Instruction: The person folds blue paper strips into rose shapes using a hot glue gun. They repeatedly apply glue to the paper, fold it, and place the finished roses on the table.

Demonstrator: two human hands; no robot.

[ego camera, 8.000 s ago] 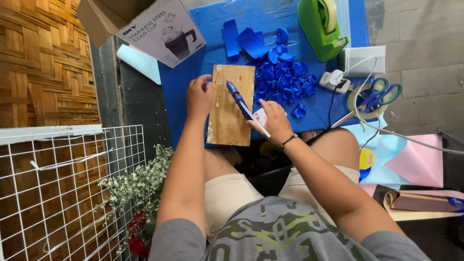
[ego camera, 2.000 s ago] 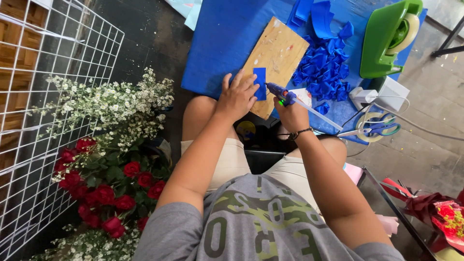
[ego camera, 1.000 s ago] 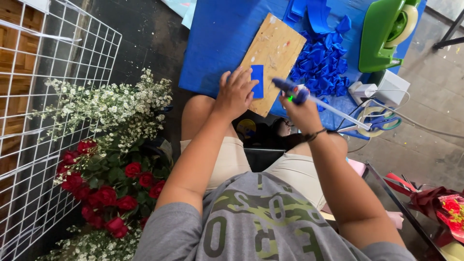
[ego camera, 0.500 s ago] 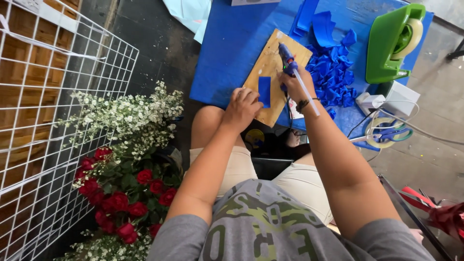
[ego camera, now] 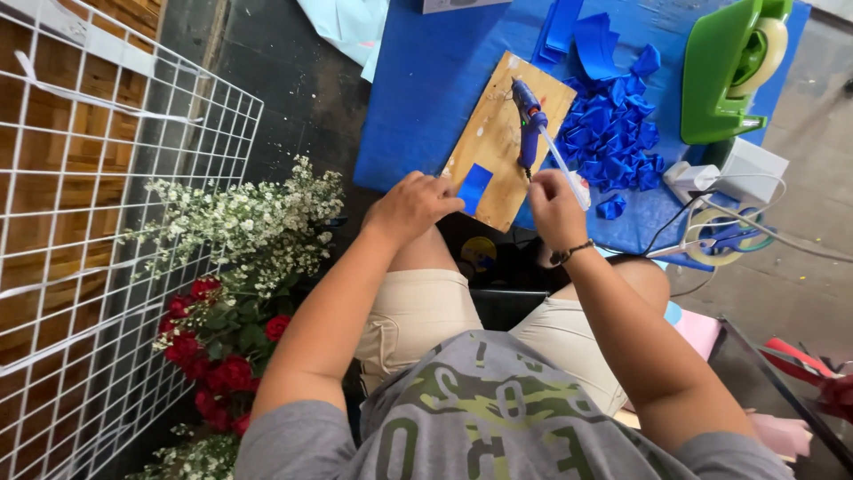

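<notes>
Left hand (ego camera: 413,206): loosely curled, empty, fingertips at near edge of plywood board (ego camera: 498,116), beside blue ribbon rectangle (ego camera: 474,188).
Right hand (ego camera: 553,206): pinching clear glue stick (ego camera: 563,160).
Blue glue gun (ego camera: 526,120): lying on the board.
Risk: hot nozzle may drip or burn.

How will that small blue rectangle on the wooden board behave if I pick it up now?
The blue rectangle looks thin and flat like the cut blue pieces nearby, so probably floppy and very light. Lying flush on the wooden board, it may be hard to lift by an edge. With the glue gun beside it, it could be stuck down.
</notes>
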